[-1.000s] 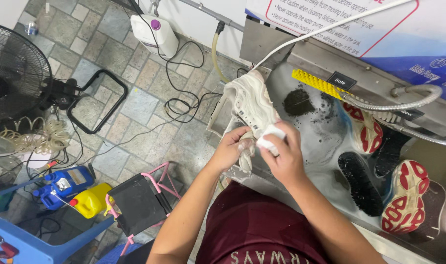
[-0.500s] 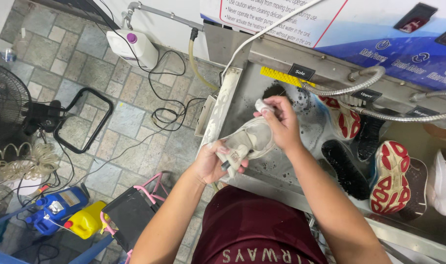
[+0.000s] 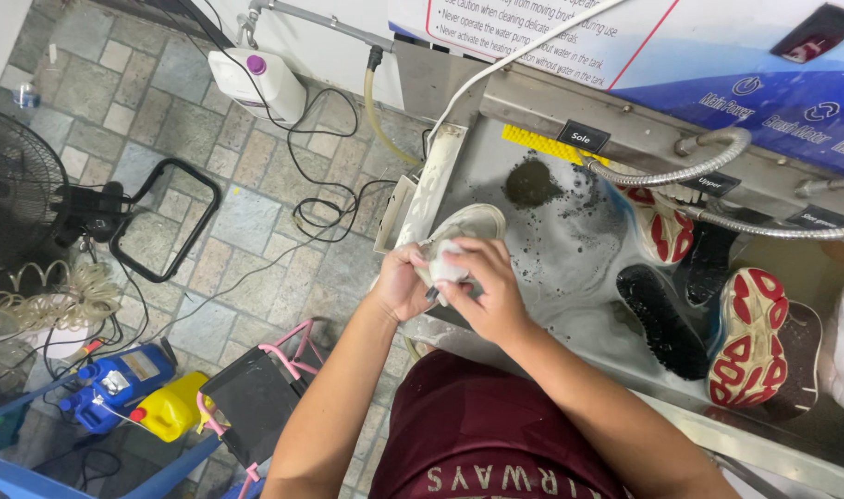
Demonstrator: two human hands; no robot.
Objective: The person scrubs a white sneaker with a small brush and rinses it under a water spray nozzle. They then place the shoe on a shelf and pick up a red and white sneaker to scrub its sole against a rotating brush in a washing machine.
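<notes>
A white shoe (image 3: 466, 226) sits over the soapy tub's (image 3: 570, 249) left edge, gripped by the left hand (image 3: 402, 285); the right hand (image 3: 485, 286) pinches a white sponge (image 3: 448, 268) against it. Red-soled sneakers (image 3: 746, 337) and a black shoe (image 3: 660, 319) soak alongside, with metal hoses (image 3: 690, 171) above.

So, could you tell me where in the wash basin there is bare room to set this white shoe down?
The soapy patch between the white shoe in the left hand and right hand and the black sole is free. The right side is crowded with red-and-white shoes and hoses.
</notes>
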